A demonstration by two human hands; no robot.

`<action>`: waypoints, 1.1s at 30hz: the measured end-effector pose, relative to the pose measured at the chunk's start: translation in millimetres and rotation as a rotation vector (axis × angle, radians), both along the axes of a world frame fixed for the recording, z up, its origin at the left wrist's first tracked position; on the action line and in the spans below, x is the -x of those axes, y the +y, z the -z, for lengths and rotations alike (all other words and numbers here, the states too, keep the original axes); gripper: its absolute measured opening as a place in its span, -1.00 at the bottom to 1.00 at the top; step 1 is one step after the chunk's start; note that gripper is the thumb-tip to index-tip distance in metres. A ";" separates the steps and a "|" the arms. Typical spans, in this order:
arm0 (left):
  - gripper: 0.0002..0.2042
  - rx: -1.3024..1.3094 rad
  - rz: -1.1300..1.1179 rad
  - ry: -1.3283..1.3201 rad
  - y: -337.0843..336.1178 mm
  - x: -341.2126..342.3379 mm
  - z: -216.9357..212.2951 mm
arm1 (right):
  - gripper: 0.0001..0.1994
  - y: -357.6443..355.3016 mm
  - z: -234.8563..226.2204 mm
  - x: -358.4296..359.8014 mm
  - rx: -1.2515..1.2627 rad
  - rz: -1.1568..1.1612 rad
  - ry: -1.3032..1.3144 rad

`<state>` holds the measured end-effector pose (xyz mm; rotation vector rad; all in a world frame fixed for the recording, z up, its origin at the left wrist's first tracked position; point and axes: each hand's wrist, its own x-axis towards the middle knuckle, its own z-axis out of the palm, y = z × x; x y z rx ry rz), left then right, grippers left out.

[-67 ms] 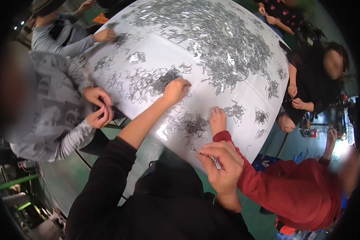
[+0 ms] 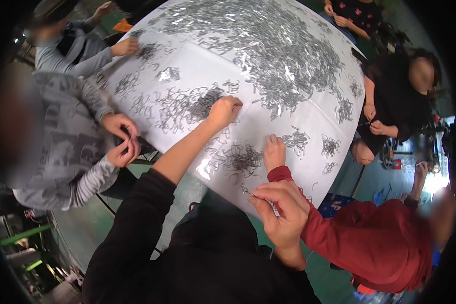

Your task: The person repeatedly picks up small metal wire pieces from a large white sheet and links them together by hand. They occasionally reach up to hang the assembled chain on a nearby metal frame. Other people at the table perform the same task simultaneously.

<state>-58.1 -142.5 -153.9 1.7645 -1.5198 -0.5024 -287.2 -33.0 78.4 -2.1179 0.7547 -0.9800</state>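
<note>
Table (image 2: 268, 121) stands ahead of the person, strewn with metal clips (image 2: 268, 45), densest at its far side. Left hand (image 2: 223, 112) rests on a near clip pile (image 2: 200, 104). Right hand (image 2: 281, 213) sits at the near edge, a co-worker's hand (image 2: 274, 152) just beyond it. Other people sit left and right of the table.

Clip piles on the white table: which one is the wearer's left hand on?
The left hand rests on the dense grey pile at table centre-left, not the tangled pile nearer the red-sleeved hand.
</note>
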 end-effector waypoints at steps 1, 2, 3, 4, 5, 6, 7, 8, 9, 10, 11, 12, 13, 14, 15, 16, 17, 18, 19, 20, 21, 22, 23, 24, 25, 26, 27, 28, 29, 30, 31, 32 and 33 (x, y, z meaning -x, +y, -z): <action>-0.85 -0.035 0.012 -0.025 -20.2 4.0 7.0 | -0.83 -4.1 0.8 1.4 -0.026 0.043 0.014; -0.83 -0.070 0.022 -0.050 -35.4 10.4 13.9 | -0.84 -8.8 0.5 3.4 -0.025 0.064 0.021; -0.80 -0.054 -0.003 -0.085 -47.4 17.3 20.6 | -0.84 -12.5 0.2 4.3 -0.018 0.085 0.023; -0.80 -0.082 0.012 -0.152 -55.7 24.2 27.2 | -0.84 -16.1 0.0 5.3 -0.036 0.088 0.025; -0.81 -0.075 0.020 -0.224 -63.6 29.1 32.8 | -0.84 -19.1 -0.4 4.2 -0.043 0.092 0.023; -0.81 -0.065 0.023 -0.298 -70.1 33.0 38.0 | -0.84 -23.2 1.7 2.6 -0.014 0.082 -0.014; -0.84 -0.038 0.068 -0.363 -81.1 28.5 42.8 | -0.85 -27.7 2.4 -0.3 -0.041 0.095 0.014; -0.85 -0.019 0.104 -0.436 -84.3 27.9 46.2 | -0.85 -28.6 2.7 -1.9 -0.038 0.096 0.011; -0.87 -0.013 0.144 -0.512 -86.7 26.7 48.1 | -0.86 -28.9 2.7 -4.3 -0.023 0.097 -0.012; -0.88 -0.008 0.183 -0.586 -86.4 25.0 48.5 | -0.86 -29.0 2.4 -6.6 -0.033 0.106 0.009; -0.87 -0.028 0.130 -0.471 -85.1 22.5 45.8 | -0.87 -29.4 3.3 -10.1 -0.027 0.117 0.011; -0.85 -0.045 0.077 -0.355 -83.0 20.1 39.9 | -0.88 -28.3 2.6 -12.2 -0.018 0.126 0.012; -0.84 -0.095 0.034 -0.236 -78.7 18.8 30.9 | -0.88 -27.2 2.4 -14.2 -0.034 0.139 0.024; -0.83 -0.148 -0.036 0.016 -73.7 15.9 18.8 | -0.89 -25.4 1.1 -15.2 -0.051 0.151 0.037; -0.83 -0.234 -0.096 0.269 -66.7 9.9 3.2 | -0.89 -23.2 0.2 -17.1 -0.067 0.164 0.049; -0.82 -0.322 -0.156 0.522 -56.1 2.9 -14.0 | -0.89 -20.7 0.1 -19.8 -0.073 0.187 0.056; -0.82 -0.278 -0.121 0.746 -41.5 -4.0 -32.5 | -0.89 -18.1 0.0 -22.8 -0.080 0.209 0.063; -0.81 -0.230 -0.084 0.969 -25.4 -10.0 -52.3 | -0.89 -15.0 0.0 -26.1 -0.091 0.231 0.073; -0.79 -0.188 -0.040 1.024 -10.1 -15.3 -72.4 | -0.90 -12.7 0.4 -29.9 -0.092 0.254 0.064; -0.77 -0.147 0.003 1.079 6.0 -18.1 -91.9 | -0.90 -10.5 1.1 -33.8 -0.095 0.275 0.050; -0.76 -0.128 0.050 1.094 22.6 -17.8 -110.2 | -0.91 -8.1 1.7 -38.2 -0.098 0.295 0.038; -0.75 -0.106 0.097 1.108 38.9 -17.5 -127.8 | -0.91 -5.7 2.2 -43.0 -0.092 0.313 0.022; -0.74 -0.064 0.158 1.129 53.1 -17.8 -144.3 | -0.92 -3.3 2.6 -48.0 -0.072 0.329 0.011; -0.75 -0.093 0.170 1.087 66.2 -18.1 -158.9 | -0.93 -0.3 2.9 -53.3 -0.078 0.345 0.008; -0.76 -0.105 0.195 1.054 78.9 -18.2 -171.4 | -0.93 3.2 3.2 -59.1 -0.079 0.361 0.003; -0.77 -0.088 0.239 1.028 90.4 -18.1 -181.8 | -0.93 6.2 3.7 -65.1 -0.084 0.375 -0.005; -0.83 -0.078 0.232 1.028 101.0 -17.8 -190.0 | -0.93 9.0 3.9 -71.1 -0.057 0.381 -0.001; -0.83 -0.062 0.220 0.979 110.4 -18.1 -196.5 | -0.93 11.6 4.4 -76.9 -0.034 0.385 0.002; -0.83 -0.035 0.211 0.934 118.6 -18.8 -201.6 | -0.93 13.7 5.0 -83.1 -0.010 0.387 0.005; -0.82 -0.024 0.189 0.888 125.5 -19.9 -205.3 | -0.93 15.6 5.9 -89.4 0.015 0.400 0.008; -0.82 0.022 0.183 0.864 130.9 -21.6 -208.3 | -0.93 17.5 6.9 -96.0 0.039 0.412 0.010; -0.82 0.049 0.185 0.827 135.0 -25.3 -210.8 | -0.93 19.4 7.7 -102.3 0.064 0.425 0.012; -0.82 0.054 0.176 0.788 139.0 -29.5 -212.7 | -0.93 21.3 8.3 -108.3 0.083 0.439 0.019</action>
